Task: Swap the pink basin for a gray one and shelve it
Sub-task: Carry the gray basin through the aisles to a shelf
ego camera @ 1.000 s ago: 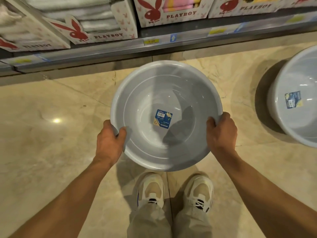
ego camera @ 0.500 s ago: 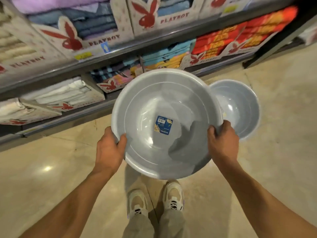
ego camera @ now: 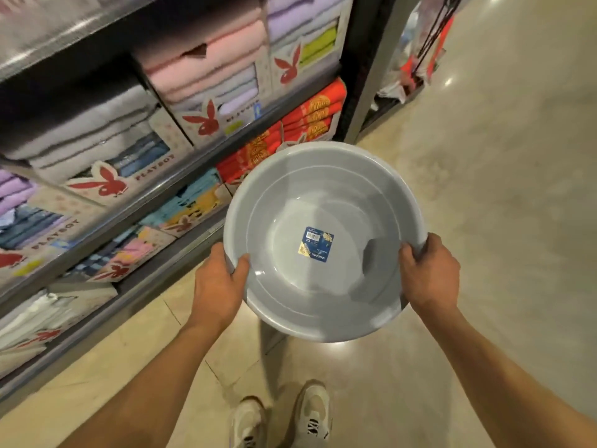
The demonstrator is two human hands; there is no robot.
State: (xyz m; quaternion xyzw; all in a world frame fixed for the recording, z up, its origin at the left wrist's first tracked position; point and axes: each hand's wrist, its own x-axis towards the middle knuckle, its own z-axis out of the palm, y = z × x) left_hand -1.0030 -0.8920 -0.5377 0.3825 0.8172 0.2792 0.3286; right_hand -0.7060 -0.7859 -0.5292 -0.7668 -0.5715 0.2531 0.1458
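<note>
Here you carry the round gray plastic basin (ego camera: 323,240) level at waist height over the polished beige floor (ego camera: 484,189), your left hand (ego camera: 219,282) and right hand (ego camera: 429,276) each closed over opposite sides of its rim, thumbs hooked inside. That balanced two-sided grip likely keeps the wide, light bowl from tipping as you walk. It hangs just beside the dark metal shelving of boxed folded towels (ego camera: 200,76), not yet shelved; no pink basin shows.

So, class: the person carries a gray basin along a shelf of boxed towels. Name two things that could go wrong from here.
1. The gray basin is held only at its rim, by the left hand and the right hand; a slip on the smooth plastic could drop it on the floor.
2. The basin's far edge passes close to the red towel packs; it might bump them or the shelf edge.
</note>
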